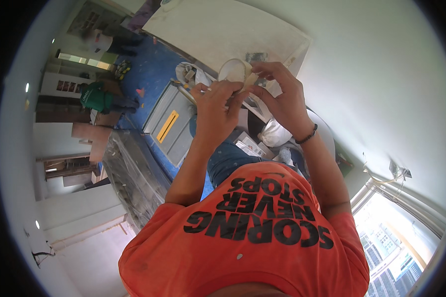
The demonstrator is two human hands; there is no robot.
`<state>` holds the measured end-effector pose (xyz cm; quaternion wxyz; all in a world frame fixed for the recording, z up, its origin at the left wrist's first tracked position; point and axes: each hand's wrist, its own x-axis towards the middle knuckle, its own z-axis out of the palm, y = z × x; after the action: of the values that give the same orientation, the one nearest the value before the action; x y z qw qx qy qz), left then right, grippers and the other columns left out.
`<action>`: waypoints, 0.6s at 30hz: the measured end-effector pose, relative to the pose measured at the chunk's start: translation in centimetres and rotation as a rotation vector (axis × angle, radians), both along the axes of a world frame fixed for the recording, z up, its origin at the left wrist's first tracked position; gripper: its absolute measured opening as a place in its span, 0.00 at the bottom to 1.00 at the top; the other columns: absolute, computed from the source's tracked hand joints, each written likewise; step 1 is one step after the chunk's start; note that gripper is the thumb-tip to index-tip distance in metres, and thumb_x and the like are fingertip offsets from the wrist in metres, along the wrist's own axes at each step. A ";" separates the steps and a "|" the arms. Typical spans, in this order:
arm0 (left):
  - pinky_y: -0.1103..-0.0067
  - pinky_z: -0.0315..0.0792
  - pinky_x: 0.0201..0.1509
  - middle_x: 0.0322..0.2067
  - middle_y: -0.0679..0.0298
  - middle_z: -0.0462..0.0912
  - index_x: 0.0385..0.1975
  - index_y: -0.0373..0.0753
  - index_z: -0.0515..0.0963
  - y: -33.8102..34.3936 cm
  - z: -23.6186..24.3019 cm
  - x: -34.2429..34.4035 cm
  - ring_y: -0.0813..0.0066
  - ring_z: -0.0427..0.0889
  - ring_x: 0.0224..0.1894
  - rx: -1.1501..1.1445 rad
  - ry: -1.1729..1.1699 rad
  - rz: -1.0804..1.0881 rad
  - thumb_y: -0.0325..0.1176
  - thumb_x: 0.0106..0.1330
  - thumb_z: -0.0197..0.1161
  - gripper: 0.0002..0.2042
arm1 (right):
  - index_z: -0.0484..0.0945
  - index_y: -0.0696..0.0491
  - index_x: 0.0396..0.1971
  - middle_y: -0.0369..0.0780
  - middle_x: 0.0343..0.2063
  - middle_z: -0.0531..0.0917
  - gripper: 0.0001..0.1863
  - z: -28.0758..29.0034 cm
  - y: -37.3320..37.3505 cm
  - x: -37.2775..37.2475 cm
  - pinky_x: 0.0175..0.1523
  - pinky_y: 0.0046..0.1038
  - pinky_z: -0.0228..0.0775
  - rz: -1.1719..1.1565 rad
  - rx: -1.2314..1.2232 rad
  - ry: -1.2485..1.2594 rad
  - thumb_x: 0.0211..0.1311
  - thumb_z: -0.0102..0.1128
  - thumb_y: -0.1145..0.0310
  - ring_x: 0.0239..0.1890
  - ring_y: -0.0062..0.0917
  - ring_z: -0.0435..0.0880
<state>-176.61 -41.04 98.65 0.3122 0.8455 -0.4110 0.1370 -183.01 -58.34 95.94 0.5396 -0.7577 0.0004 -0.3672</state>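
A round, cream roll of tape [248,75] was up in the person's two hands. It looked like a fat ring, pale and smooth, with a hole in the middle. The left grip [218,106] was pinching its lower edge. The right grip [283,94] had bent fingers touching its right side, the thumb a little lower, but I could not tell if they were squeezing it.

Below and to the left sat an open white bag [203,78] with brown and grey bits in it. A puffy white bundle [275,134] lay near the person's legs; I could not see inside it.

Beyond the roll was a wide, pale, dusty tabletop [223,29]. A flat grey panel [159,113] with a yellow strip [167,126] lay on the blue floor [151,59]. Wrinkly, shiny see-through plastic [134,171] covered something dark nearby.
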 end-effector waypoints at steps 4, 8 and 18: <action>0.62 0.57 0.61 0.33 0.65 0.86 0.41 0.42 0.83 0.0 0.1 -0.4 0.66 0.82 0.36 0.027 0.022 -0.039 0.35 0.68 0.70 0.07 | 0.89 0.53 0.36 0.37 0.35 0.88 0.06 0.4 -1.3 -0.1 0.45 0.30 0.77 0.067 0.031 0.074 0.58 0.75 0.72 0.39 0.29 0.86; 0.60 0.66 0.60 0.35 0.59 0.87 0.43 0.38 0.82 0.4 0.3 -1.2 0.57 0.84 0.40 0.008 0.179 -0.110 0.36 0.69 0.69 0.10 | 0.89 0.53 0.31 0.36 0.31 0.88 0.03 1.4 -2.7 -0.2 0.45 0.30 0.76 0.066 0.081 0.110 0.56 0.75 0.74 0.38 0.29 0.86; 0.65 0.77 0.38 0.26 0.57 0.86 0.40 0.38 0.82 -0.4 1.5 1.3 0.52 0.85 0.33 0.055 0.108 -0.036 0.45 0.67 0.72 0.16 | 0.88 0.47 0.28 0.32 0.30 0.87 0.08 5.7 -4.6 0.0 0.49 0.31 0.70 -0.108 -0.304 -0.098 0.51 0.74 0.78 0.38 0.28 0.83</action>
<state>-175.27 -41.43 100.11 0.3129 0.8525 -0.4122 0.0741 -183.04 -62.97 101.62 0.3974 -0.8108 -0.0406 -0.4279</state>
